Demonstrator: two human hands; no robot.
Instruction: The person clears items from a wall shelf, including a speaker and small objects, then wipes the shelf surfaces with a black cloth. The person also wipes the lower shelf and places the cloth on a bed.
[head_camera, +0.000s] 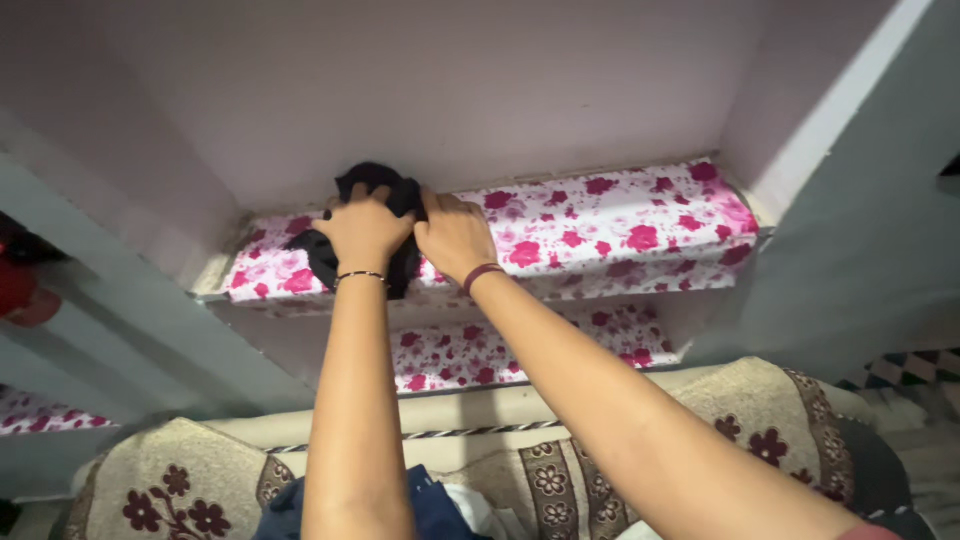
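My left hand (365, 230) and my right hand (455, 235) both grip a dark folded cloth (378, 186) on the upper shelf of a wall niche. The shelf is lined with white paper printed with pink flowers (620, 225). The cloth lies at the left half of that shelf, bunched under my fingers, with part of it hanging over the shelf's front edge. A thin bangle sits on my left wrist and a maroon band on my right wrist.
A lower shelf (470, 355) has the same floral liner. Below it is a beige cushion or sofa back with dark red flowers (560, 480). Blue and white clothes (440, 510) lie near my arms. Pale walls enclose the niche; a red object (20, 290) is at far left.
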